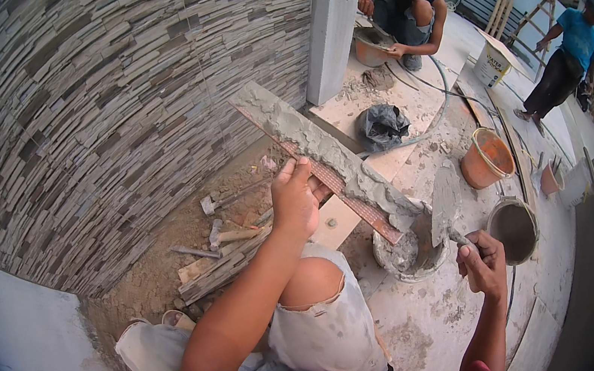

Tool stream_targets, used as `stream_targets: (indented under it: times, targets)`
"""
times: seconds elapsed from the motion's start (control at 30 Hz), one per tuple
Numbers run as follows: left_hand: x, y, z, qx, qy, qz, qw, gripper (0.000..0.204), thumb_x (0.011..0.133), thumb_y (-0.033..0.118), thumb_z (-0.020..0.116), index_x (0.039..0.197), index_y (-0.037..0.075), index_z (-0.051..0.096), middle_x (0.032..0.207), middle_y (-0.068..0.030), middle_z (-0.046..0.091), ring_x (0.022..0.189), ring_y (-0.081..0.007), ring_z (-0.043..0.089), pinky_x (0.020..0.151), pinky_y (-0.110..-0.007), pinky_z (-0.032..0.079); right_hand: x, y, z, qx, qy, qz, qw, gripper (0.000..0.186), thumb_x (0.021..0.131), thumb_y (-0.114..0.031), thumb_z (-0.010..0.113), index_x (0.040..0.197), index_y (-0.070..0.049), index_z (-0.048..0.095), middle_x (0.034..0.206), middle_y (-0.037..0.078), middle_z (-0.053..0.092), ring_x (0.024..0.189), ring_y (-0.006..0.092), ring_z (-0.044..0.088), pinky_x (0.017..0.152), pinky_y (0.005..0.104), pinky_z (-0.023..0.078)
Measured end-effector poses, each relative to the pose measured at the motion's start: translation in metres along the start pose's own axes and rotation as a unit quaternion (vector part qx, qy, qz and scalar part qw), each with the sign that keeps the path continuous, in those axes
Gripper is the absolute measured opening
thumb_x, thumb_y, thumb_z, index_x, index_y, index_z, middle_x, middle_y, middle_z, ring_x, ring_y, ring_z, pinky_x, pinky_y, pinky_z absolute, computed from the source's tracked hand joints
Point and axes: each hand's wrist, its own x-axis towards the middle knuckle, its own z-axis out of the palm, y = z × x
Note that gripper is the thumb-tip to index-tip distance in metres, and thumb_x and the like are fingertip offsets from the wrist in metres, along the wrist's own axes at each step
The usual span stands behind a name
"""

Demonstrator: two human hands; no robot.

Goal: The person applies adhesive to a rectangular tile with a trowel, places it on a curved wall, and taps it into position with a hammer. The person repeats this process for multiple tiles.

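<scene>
My left hand (297, 197) grips the lower edge of a long tile strip (352, 200), which slants from upper left down to the right. Rough grey mortar (323, 153) covers much of its upward face, and the reddish back shows along the near edge. In my right hand (483, 259) is the handle of a trowel (445, 199), its blade pointing up and smeared with mortar. Below the strip's lower end stands a mortar bucket (439, 253) with a caked rim; the strip hides part of it.
A stone-clad wall (127, 111) rises at left. By my knee lie a hammer (232, 235) and stone strips (229, 267). An orange bucket (487, 159), a dark bucket (514, 231) and a black plastic bag (382, 126) stand ahead. One person (409, 14) crouches beyond; another (571, 56) stands at right.
</scene>
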Motion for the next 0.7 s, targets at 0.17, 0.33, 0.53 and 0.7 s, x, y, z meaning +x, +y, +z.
stream_targets:
  times: [0.17,0.33,0.53,0.7]
  targets:
    - [0.004,-0.008,-0.004,-0.032,0.014,-0.013,0.999,0.023,0.101,0.017,0.053,0.121,0.006,0.052,0.112,-0.0063,0.061,0.101,-0.0215,0.064,0.085,-0.041,0.056,-0.005,0.009,0.012,0.011,-0.084,0.072,0.994,0.028,0.091,-0.025,0.072,0.089,0.001,0.063,0.068,0.001,0.059,0.055,0.0074,0.054,0.051,0.0234,0.042]
    - [0.008,-0.003,-0.015,-0.034,0.008,0.017,0.999,0.024,0.102,0.017,0.05,0.123,0.005,0.051,0.115,-0.0063,0.062,0.104,-0.0209,0.064,0.087,-0.039,0.055,-0.001,0.016,-0.019,-0.14,-0.098,0.177,0.969,0.027,0.087,-0.022,0.074,0.077,0.001,0.063,0.063,0.002,0.06,0.052,0.0088,0.055,0.048,0.0244,0.042]
    - [0.009,0.0,-0.004,-0.062,-0.032,0.094,0.993,0.018,0.105,0.015,0.046,0.117,0.006,0.054,0.102,-0.0031,0.062,0.092,-0.0136,0.066,0.08,-0.034,0.06,0.022,0.098,-0.03,-0.367,-0.118,0.245,0.89,0.023,0.084,-0.016,0.07,0.075,0.004,0.066,0.06,0.007,0.062,0.047,0.014,0.059,0.042,0.0312,0.045]
    - [0.006,0.004,-0.014,-0.084,-0.134,0.08,0.984,0.023,0.103,0.018,0.053,0.124,0.011,0.048,0.114,-0.0055,0.061,0.103,-0.0186,0.066,0.087,-0.039,0.057,0.044,0.175,-0.025,-0.415,-0.154,0.233,0.866,0.018,0.079,-0.011,0.068,0.079,0.007,0.068,0.06,0.011,0.063,0.049,0.0177,0.062,0.044,0.0348,0.048]
